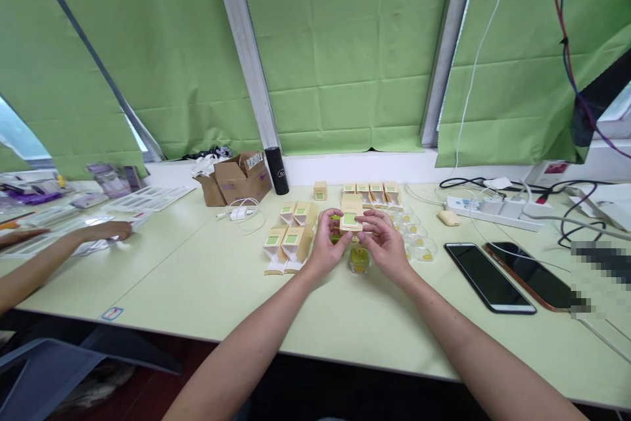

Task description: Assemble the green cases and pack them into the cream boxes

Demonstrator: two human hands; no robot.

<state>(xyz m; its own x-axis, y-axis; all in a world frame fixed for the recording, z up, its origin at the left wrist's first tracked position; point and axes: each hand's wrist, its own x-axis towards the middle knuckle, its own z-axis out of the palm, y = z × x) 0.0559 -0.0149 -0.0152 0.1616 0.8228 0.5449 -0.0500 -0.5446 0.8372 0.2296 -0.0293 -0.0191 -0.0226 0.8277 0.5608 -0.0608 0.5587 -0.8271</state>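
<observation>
The small pale-yellow cardboard box (351, 203) was above the desk (197, 289), directly between the two hands, its longer axis running away from the person. The left hand (328, 237) pinched its left side and the right hand (387, 242) its right, thumbs at the near edge, fingers curled around; neither hand was clearly nearer. The squat, clear jar with olive-green and yellow colouring (359, 260) sat on the desk just below the box and towards the person, slightly nearer the right hand's thumb.

The box bore a bright-green square patch with a paler border, and a plain panel stood beyond it. Whether anything was inside could not be told.
</observation>
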